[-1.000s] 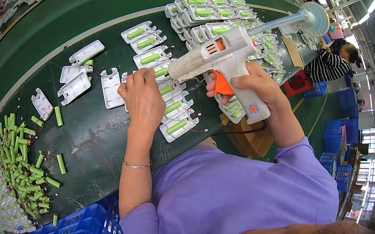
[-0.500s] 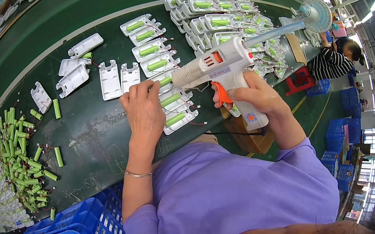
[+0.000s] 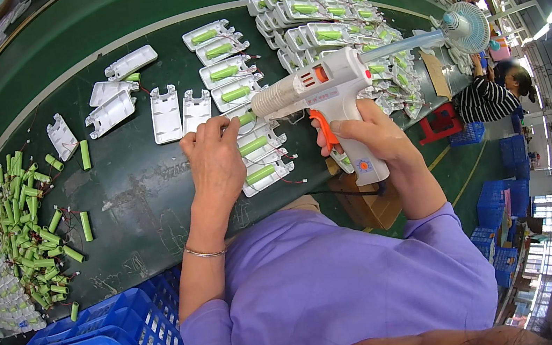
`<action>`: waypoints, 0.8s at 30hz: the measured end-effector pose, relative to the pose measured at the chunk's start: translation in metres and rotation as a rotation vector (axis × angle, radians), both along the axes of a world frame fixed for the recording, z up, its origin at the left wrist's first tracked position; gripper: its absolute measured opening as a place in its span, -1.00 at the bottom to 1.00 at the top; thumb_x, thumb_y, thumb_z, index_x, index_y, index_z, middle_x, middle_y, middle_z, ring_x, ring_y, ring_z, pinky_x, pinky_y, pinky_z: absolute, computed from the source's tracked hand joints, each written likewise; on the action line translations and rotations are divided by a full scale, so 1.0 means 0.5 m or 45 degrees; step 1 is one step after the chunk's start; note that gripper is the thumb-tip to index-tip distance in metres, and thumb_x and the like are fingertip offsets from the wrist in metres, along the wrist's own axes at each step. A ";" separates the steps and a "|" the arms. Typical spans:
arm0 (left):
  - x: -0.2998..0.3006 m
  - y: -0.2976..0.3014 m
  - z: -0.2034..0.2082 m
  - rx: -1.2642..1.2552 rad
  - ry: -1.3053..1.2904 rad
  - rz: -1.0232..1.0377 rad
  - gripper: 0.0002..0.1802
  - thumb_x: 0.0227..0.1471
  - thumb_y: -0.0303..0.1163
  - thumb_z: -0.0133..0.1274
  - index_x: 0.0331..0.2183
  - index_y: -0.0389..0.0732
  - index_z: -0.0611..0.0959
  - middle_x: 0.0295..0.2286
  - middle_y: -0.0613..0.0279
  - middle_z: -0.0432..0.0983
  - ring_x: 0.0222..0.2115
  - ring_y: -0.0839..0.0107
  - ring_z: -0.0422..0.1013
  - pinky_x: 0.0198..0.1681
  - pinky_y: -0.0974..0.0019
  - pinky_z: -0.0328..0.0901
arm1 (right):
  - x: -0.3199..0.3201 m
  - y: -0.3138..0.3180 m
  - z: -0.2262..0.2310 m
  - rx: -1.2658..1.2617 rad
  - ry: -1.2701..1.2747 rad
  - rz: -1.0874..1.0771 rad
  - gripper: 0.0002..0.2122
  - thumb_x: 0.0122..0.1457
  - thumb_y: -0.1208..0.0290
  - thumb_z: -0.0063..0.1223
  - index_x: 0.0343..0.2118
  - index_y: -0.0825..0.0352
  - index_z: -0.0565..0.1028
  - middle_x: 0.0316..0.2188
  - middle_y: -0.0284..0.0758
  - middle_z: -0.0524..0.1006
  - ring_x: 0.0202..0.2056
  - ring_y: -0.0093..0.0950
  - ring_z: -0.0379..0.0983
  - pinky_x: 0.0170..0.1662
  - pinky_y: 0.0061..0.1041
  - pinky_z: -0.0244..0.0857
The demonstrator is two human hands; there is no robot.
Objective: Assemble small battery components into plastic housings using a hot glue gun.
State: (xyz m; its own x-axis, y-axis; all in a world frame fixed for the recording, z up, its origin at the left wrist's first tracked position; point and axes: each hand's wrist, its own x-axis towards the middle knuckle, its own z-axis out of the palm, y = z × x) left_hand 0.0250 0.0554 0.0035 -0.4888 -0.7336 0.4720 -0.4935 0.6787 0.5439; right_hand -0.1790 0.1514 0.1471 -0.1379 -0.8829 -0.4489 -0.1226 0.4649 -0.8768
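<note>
My right hand (image 3: 377,131) is wrapped round the grip of a white hot glue gun (image 3: 338,89), with fingers at its orange trigger. The gun's nozzle end, wrapped in off-white material, points left toward a green cylindrical battery (image 3: 245,118) in a white plastic shell. My left hand (image 3: 213,154) is closed at the left end of that shell, its fingertips bent down beside the battery; their exact contact is hidden. More white shells with batteries (image 3: 256,145) and thin wires stand in a column above and below. A long translucent glue stick (image 3: 403,46) sticks out of the gun's back.
Loose green batteries (image 3: 34,235) lie heaped on the left of the dark green table (image 3: 134,213). Bare white shells (image 3: 165,114) lie nearer the middle, stacked filled shells (image 3: 314,19) at the back right. A blue crate (image 3: 101,335) stands below; a small fan (image 3: 466,27) and a person in stripes (image 3: 488,99) are at right.
The glue gun has shifted slightly up, its nozzle still beside the same shell. My left hand stays at that shell's left end. The whole view has moved a little.
</note>
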 end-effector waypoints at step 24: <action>0.029 0.066 0.022 0.071 0.009 0.014 -0.65 -0.17 -0.62 0.04 -0.23 -0.26 0.65 -0.31 0.20 0.46 -0.28 0.31 0.37 -0.14 0.20 0.10 | -0.007 0.101 0.007 -0.031 -0.185 0.011 -0.66 0.04 0.48 -0.03 -0.11 0.53 0.41 -0.27 -0.15 0.55 -0.24 -0.42 0.51 -0.29 -0.49 0.39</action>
State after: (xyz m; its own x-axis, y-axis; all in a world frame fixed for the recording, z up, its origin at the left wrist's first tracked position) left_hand 0.0396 0.0883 0.0147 -0.4773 -0.7643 0.4336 -0.4970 0.6417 0.5842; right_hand -0.1828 0.2019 0.1508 -0.0657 -0.8946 -0.4419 0.0027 0.4427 -0.8967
